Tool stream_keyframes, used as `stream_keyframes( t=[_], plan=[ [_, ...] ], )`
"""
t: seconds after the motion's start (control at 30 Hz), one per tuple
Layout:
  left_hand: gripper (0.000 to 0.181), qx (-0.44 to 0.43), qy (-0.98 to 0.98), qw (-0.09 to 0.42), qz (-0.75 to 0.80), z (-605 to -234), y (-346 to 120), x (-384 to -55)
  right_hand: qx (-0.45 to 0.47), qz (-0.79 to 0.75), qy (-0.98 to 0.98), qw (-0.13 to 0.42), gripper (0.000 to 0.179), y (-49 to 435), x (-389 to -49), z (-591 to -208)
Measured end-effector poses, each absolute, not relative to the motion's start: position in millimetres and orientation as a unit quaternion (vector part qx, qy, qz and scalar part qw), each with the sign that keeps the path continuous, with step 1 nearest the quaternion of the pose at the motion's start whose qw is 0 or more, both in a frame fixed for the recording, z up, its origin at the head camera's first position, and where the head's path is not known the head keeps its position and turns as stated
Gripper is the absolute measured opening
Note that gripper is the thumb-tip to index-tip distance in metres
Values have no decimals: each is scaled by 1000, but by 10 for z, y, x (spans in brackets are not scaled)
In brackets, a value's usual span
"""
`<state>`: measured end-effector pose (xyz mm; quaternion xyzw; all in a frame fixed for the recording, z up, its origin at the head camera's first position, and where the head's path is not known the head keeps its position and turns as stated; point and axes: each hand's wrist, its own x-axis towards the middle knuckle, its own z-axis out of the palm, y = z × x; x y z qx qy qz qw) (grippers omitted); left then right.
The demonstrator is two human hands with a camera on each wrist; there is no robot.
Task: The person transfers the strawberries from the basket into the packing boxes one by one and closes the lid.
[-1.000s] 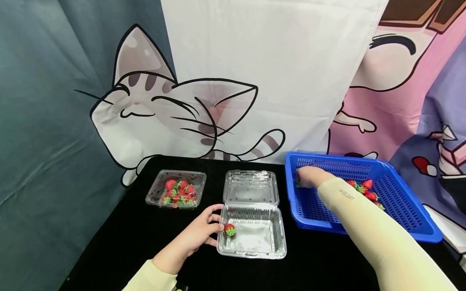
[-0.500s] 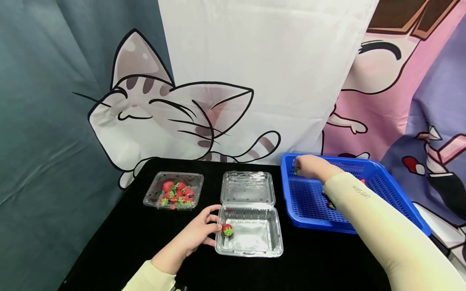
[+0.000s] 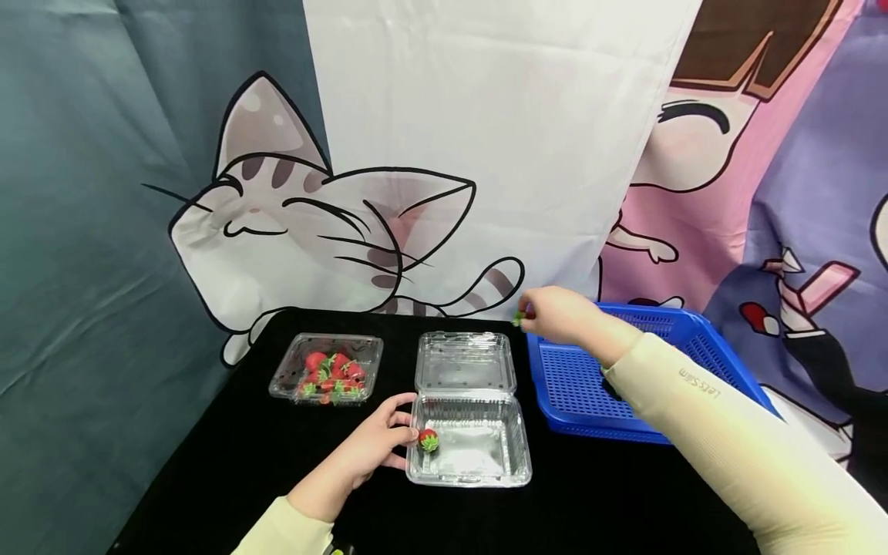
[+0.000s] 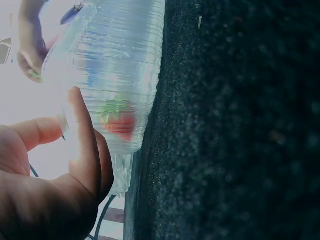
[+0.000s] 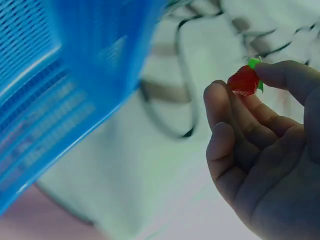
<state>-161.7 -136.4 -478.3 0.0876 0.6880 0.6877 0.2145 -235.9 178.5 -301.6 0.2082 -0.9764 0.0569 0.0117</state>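
Observation:
My right hand (image 3: pixel 558 314) is raised over the left rim of the blue basket (image 3: pixel 569 425), pinching a strawberry (image 5: pixel 244 80) between thumb and fingertips; its green leaves show in the right wrist view. My left hand (image 3: pixel 381 439) grips the left side of an open clear plastic box (image 3: pixel 479 479), thumb at the rim and fingers against the outer wall. One strawberry (image 3: pixel 428 440) lies inside that box, near the left wall. Through the ribbed wall, the left wrist view shows the same strawberry (image 4: pixel 119 120). The lid (image 3: pixel 466 362) is folded back, away from me.
Left of the open box stands another clear plastic box (image 3: pixel 371 370), closed, with several strawberries inside. Black cloth (image 3: pixel 312 439) covers the table. Behind it hangs a printed curtain (image 3: pixel 416 100). My right sleeve (image 3: pixel 721 416) hides much of the basket's inside.
My right hand has risen out of the basket and moved left past its rim, carrying a strawberry. The left hand stays on the open box. The head view has shifted slightly.

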Motion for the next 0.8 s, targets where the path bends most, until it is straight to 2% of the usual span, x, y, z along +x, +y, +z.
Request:
stream_keyframes(
  t=[0.3,0.43,0.6,0.8],
  plan=[
    [64,92,680,228,691,-4790,-1386,-1620,288,37,-957,-28,20,992,-1926,-3379],
    [64,90,684,229,687,-4803,-1391,-1636,332,34,-942,-28,11,764,-1810,-3637],
    [66,90,690,223,682,-4812,-1399,-1652,364,5,-931,-10,20,587,-1765,-3867],
    [65,87,688,225,685,-4814,-1412,-1658,355,-30,-934,-21,19,484,-1787,-4045]
  ],
)
